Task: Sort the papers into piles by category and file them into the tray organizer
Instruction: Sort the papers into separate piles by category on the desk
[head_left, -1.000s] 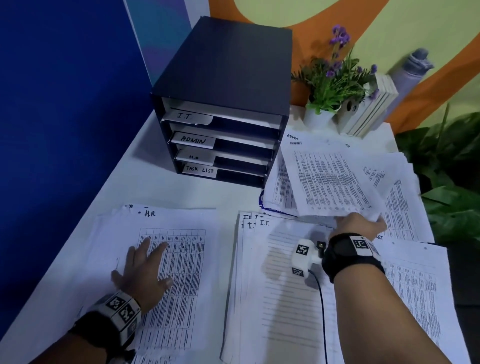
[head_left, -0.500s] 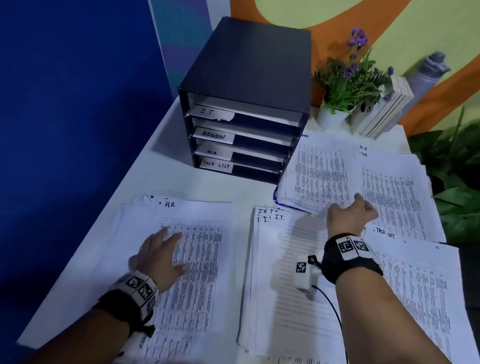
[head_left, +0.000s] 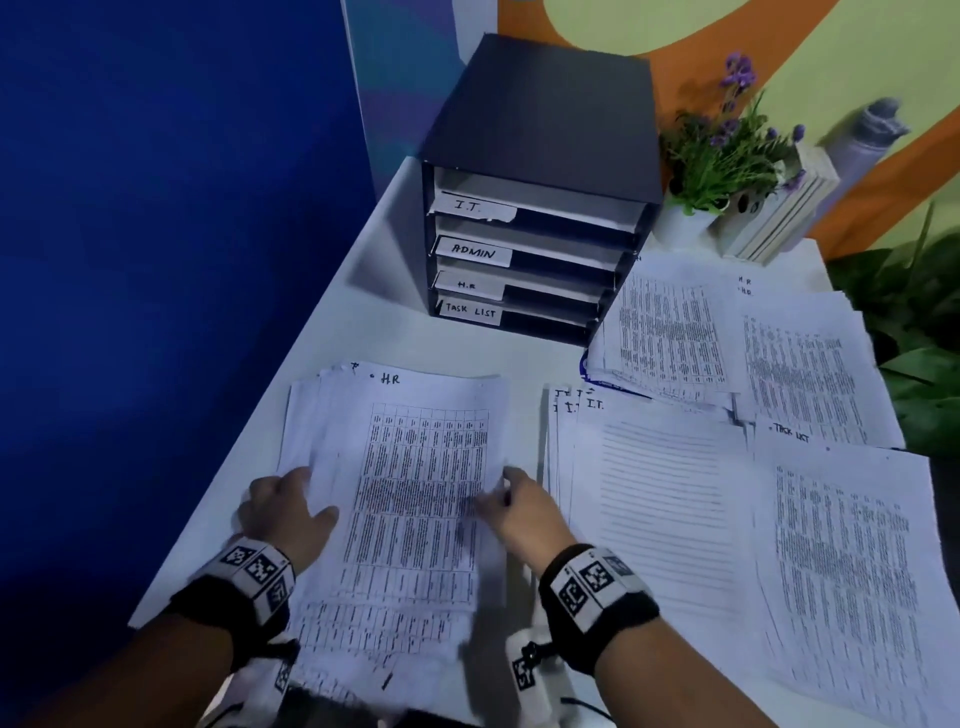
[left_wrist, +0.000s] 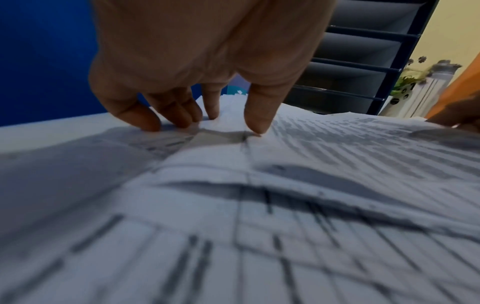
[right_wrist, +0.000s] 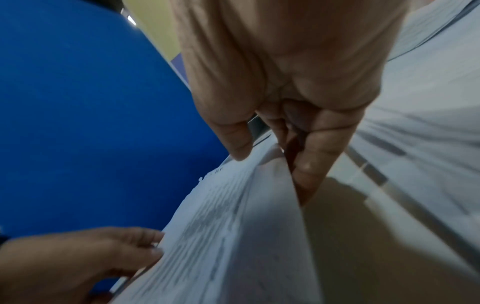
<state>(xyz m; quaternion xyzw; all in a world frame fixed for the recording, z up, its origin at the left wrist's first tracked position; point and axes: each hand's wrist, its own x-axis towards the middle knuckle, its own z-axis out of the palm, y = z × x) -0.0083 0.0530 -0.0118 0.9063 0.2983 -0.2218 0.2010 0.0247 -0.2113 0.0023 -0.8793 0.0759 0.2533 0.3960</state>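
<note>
Overhead, the HR pile (head_left: 415, 483) is seen lying on the white table (head_left: 363, 332) in front of the tray organizer (head_left: 540, 192), and is gripped at both side edges: by the left hand (head_left: 283, 512) at its left edge and by the right hand (head_left: 519, 512) at its right edge. The I.T. pile (head_left: 660, 499) is laid just to the right, with further sheets (head_left: 779, 358) spread beyond it.

From the left wrist, the curled fingers (left_wrist: 255, 115) are shown pressed onto the top sheets, which are buckled upward beneath them.

From the right wrist, the pile's raised edge is pinched between the thumb (right_wrist: 233, 137) and the fingers (right_wrist: 311, 164), and the left hand is visible at the opposite edge.
</note>
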